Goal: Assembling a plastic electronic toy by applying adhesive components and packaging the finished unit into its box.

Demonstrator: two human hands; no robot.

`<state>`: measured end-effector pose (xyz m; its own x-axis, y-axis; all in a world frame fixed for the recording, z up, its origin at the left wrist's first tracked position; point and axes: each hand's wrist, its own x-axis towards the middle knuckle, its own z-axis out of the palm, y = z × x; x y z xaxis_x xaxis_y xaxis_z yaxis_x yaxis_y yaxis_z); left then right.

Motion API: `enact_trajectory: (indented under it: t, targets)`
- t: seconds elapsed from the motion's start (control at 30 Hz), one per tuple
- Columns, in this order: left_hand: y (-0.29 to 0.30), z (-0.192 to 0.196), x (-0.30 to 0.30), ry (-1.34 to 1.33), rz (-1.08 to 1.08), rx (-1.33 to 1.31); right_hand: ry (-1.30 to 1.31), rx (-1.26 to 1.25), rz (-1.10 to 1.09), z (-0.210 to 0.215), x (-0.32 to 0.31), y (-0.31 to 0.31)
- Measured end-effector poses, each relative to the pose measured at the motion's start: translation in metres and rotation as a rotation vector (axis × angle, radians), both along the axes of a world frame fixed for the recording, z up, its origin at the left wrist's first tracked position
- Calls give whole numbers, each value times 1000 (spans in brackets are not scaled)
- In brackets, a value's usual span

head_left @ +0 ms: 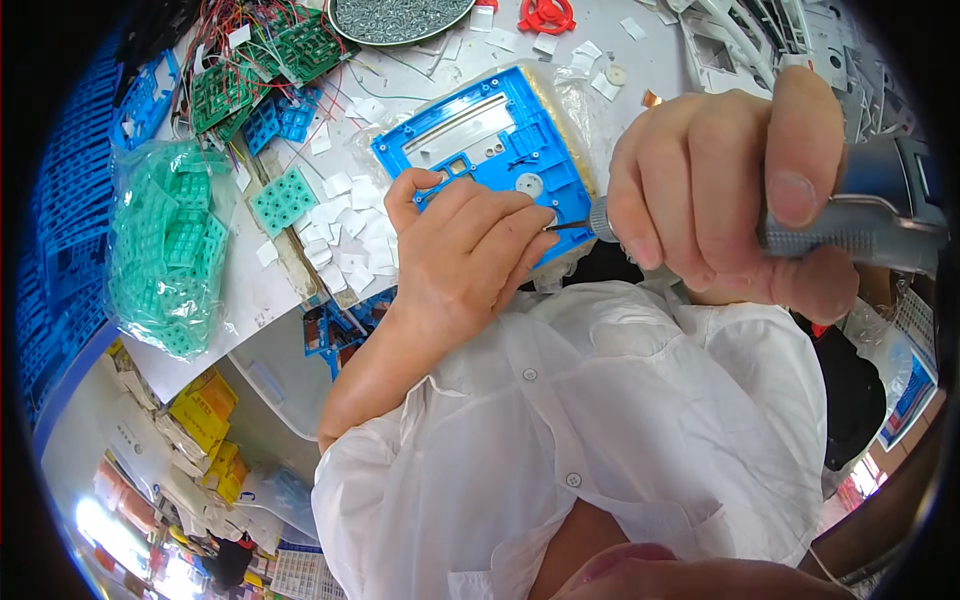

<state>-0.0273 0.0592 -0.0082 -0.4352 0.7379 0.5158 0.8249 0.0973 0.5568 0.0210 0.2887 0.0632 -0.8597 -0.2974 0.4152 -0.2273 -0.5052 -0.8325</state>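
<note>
My left hand (465, 250) grips the near edge of a blue plastic housing panel (490, 150) that lies on the white bench, and its fingertips pinch at the thin bit of a screwdriver. My right hand (730, 190) is wrapped around a grey electric screwdriver (860, 220), held close to the camera. The driver's bit (565, 227) points left toward the fingertips of my left hand, at the panel's lower edge. A white round part (529, 184) sits on the blue panel.
Small white square pads (345, 225) lie scattered left of the panel. A clear bag of green rubber keypads (165, 260) sits at left, one loose keypad (284, 198) beside it. Green circuit boards with wires (290, 55), a dish of screws (395, 18) and grey housings (760, 40) line the back.
</note>
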Motion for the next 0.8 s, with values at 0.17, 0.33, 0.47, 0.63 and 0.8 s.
enact_trajectory:
  t: [0.17, 0.33, 0.47, 0.63, 0.8]
  targets:
    - [0, -5, 2, -14, -6, 45, 3, 17, -25, -3, 2, 1]
    - [-1, -11, 4, 55, 30, 62, -4, 25, -35, -4, 3, 1]
    - [3, -13, 3, 2, 73, -36, -7, 49, -59, -3, 4, 2]
    - [-6, -14, 1, 104, -41, -328, -14, 82, -96, -7, 1, 2]
    - [-7, -13, 2, 115, -93, -448, -35, 111, -129, -12, 0, 2]
